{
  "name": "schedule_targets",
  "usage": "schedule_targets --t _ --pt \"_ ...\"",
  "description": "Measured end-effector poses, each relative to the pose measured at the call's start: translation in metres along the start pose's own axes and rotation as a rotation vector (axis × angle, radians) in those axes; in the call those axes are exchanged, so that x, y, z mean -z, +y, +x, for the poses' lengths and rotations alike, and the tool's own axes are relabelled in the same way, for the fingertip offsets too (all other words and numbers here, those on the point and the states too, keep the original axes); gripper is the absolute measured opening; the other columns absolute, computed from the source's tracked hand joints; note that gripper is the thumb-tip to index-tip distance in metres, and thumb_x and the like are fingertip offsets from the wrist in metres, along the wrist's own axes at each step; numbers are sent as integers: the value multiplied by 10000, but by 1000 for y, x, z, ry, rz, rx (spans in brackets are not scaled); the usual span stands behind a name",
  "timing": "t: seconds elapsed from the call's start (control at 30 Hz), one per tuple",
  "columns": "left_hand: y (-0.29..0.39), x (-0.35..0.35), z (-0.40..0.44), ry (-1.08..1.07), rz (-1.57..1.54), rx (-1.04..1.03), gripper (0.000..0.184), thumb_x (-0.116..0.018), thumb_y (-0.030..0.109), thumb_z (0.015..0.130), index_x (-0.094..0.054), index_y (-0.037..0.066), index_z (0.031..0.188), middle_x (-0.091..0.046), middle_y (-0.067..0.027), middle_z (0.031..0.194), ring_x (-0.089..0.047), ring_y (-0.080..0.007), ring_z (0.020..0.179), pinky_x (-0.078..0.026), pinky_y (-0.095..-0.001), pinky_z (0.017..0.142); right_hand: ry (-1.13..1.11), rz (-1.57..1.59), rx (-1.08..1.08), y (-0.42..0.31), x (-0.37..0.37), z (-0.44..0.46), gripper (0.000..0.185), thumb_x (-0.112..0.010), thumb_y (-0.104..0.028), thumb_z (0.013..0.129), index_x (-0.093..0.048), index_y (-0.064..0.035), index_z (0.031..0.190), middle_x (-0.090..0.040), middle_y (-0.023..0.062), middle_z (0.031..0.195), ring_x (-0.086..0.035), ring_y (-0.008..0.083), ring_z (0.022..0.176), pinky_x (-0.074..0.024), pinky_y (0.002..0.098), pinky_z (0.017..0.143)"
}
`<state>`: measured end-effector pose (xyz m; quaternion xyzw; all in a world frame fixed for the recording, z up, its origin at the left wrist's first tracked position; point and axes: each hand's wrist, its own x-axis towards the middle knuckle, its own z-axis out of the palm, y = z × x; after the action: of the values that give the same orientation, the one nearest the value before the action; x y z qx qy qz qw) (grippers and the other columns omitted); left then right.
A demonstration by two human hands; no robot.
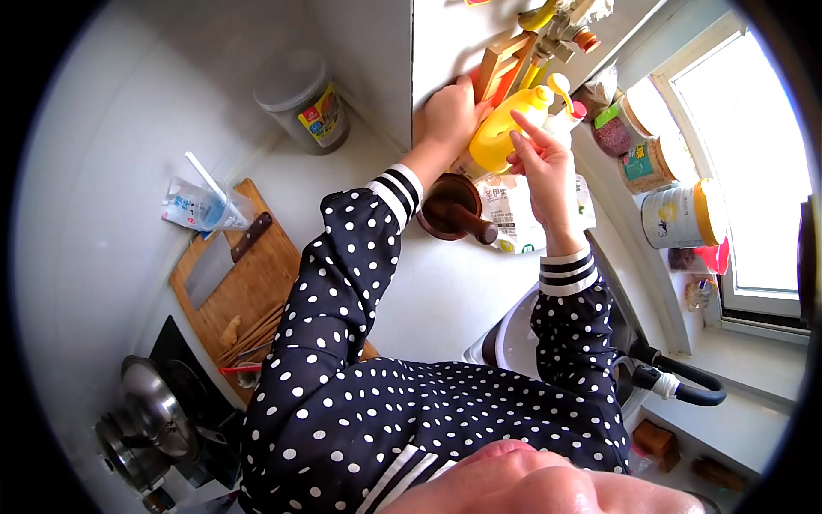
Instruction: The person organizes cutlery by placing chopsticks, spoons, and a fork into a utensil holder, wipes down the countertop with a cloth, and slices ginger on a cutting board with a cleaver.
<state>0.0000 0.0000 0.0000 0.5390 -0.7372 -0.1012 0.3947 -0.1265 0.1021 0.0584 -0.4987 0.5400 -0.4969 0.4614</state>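
Note:
My left hand (452, 116) reaches to the wall corner at the back. Its fingers are partly hidden and seem closed round the lower end of a wooden frame (499, 68) with orange-red inside. In front of the frame stands a yellow pump bottle (507, 137). My right hand (544, 167) is raised at the bottle's right side, index finger and thumb apart, the other fingers loosely bent; it grips nothing. I cannot tell whether it touches the bottle. Below the hands are a brown mortar (438, 224) with a pestle (467, 219) leaning in it and a white printed bag (509, 210).
At left are a clear jar (321, 120), a cutting board (231, 295) with a cleaver (210, 272), and metal pots (158, 407). Tins and jars (672, 214) line the windowsill at right. A white bucket (514, 334) sits in the sink near a black faucet (702, 394).

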Motion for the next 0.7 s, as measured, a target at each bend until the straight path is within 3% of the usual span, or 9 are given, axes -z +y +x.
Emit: schedule_targets --t 0.17,0.37,0.5,0.57,0.6,0.63,0.7 --pt "0 -9 8 30 -84 -57 326 -676 260 706 -531 -21 785 -578 -215 665 -572 -379 656 -451 -445 606 -4 4 21 4 4 -2 334 -541 -116 865 -527 -60 1194 -523 -4 673 -498 61 606 -442 196 577" --pt "6 -25 27 -62 -61 -60 306 -671 233 703 -566 -41 785 -590 -222 680 -590 -370 667 -469 -428 611 -1 48 28 6 7 -2 322 -537 -128 871 -535 -64 1186 -521 -2 678 -503 61 613 -452 199 586" --pt "8 -27 36 -202 44 -94 408 -663 361 696 -602 -42 697 -575 -236 657 -587 -361 669 -466 -414 615 -1 99 5 4 9 -6 307 -554 -138 869 -553 -93 1173 -501 -29 709 -479 37 621 -452 175 593" --pt "9 -24 38 -293 -10 45 419 -660 360 704 -618 -54 752 -586 -240 692 -597 -353 697 -474 -395 633 -18 127 10 3 7 -8 305 -553 -133 869 -554 -94 1171 -502 -27 708 -485 38 625 -458 178 595" --pt "10 -24 40 -313 -66 111 416 -670 343 721 -623 -63 804 -626 -207 742 -626 -296 709 -484 -358 647 -6 135 6 1 4 -9 302 -548 -124 870 -555 -96 1171 -504 -24 707 -492 38 634 -466 183 600" --pt "4 -35 43 -435 -403 283 355 -637 268 784 -609 -63 907 -642 -164 823 -628 -233 753 -489 -329 683 -8 127 3 3 4 -8 301 -541 -115 872 -555 -97 1172 -509 -20 710 -493 41 637 -467 188 609" --pt "-1 -37 54 -629 -888 740 283 -566 164 842 -561 -58 1017 -624 -153 902 -608 -210 807 -488 -324 725 -22 130 12 0 3 -7 301 -541 -113 871 -554 -92 1172 -513 -15 713 -492 45 637 -465 191 608"
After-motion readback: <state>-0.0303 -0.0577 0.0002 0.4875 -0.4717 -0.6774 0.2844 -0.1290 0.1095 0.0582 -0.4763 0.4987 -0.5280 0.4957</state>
